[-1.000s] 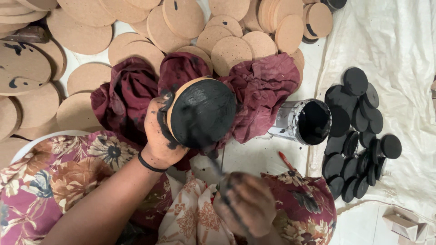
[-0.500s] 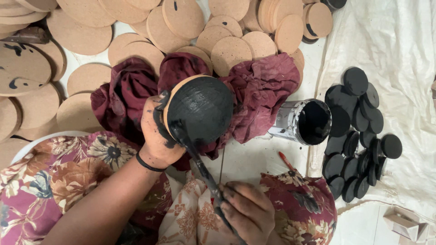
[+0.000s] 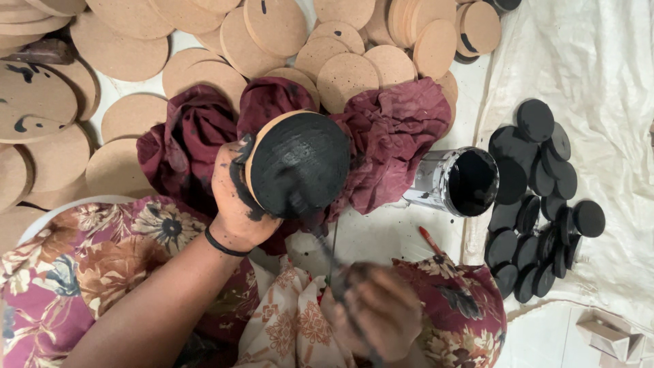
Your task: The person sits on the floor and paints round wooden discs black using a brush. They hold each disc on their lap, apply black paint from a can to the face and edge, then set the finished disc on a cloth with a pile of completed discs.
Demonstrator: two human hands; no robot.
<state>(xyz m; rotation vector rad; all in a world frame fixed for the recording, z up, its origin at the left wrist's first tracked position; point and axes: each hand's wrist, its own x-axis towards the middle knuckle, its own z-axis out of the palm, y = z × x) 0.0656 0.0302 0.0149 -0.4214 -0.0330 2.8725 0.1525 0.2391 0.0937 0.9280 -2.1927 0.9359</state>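
a: black paint covers the disc (image 3: 300, 163) face; my left hand (image 3: 235, 201) grips its rim over the maroon cloth (image 3: 395, 140).
b: right hand (image 3: 378, 317)?
a: blurred, closed on a brush (image 3: 320, 235). bare discs (image 3: 129, 41) remain.

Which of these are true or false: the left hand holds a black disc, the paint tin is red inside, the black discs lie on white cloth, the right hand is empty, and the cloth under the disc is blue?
1. The left hand holds a black disc. True.
2. The tin is red inside. False: it is black inside.
3. The black discs lie on white cloth. True.
4. The right hand is empty. False: it holds a brush.
5. The cloth under the disc is blue. False: the rag is dark red.
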